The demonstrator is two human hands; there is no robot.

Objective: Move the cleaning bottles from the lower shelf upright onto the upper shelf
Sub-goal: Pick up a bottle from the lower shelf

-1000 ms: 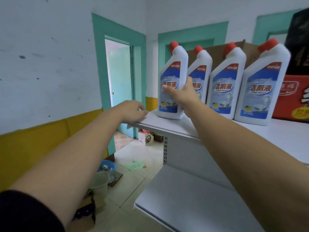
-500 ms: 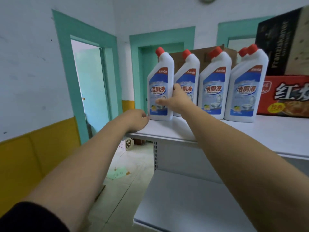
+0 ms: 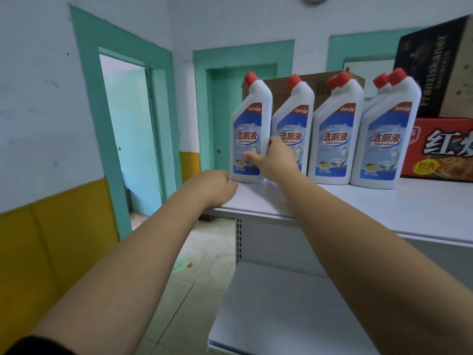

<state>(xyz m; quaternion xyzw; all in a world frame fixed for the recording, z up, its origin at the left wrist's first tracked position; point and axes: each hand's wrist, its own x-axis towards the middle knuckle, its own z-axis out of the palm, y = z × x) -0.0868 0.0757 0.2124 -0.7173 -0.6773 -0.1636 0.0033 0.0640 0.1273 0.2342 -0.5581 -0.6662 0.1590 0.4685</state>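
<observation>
Several white cleaning bottles with red caps stand upright in a row on the upper shelf (image 3: 384,208). My right hand (image 3: 273,160) grips the leftmost bottle (image 3: 249,119) low on its body, with the thumb across the label and the fingers in the gap to the second bottle (image 3: 294,116). My left hand (image 3: 212,187) rests with curled fingers on the shelf's left corner, right by that bottle's base, and holds nothing. Further right stand a third bottle (image 3: 335,139) and a fourth bottle (image 3: 384,142), with more caps showing behind them. The lower shelf (image 3: 281,316) shows bare.
A red carton (image 3: 442,149) sits at the right end of the upper shelf with a dark box (image 3: 435,67) on top. A brown cardboard box (image 3: 320,83) stands behind the bottles. An open doorway (image 3: 128,137) and tiled floor lie to the left.
The view has swung left and drawn back slightly. My right hand has slid lower on the leftmost bottle, which stays standing. My left hand stays at the shelf corner.
</observation>
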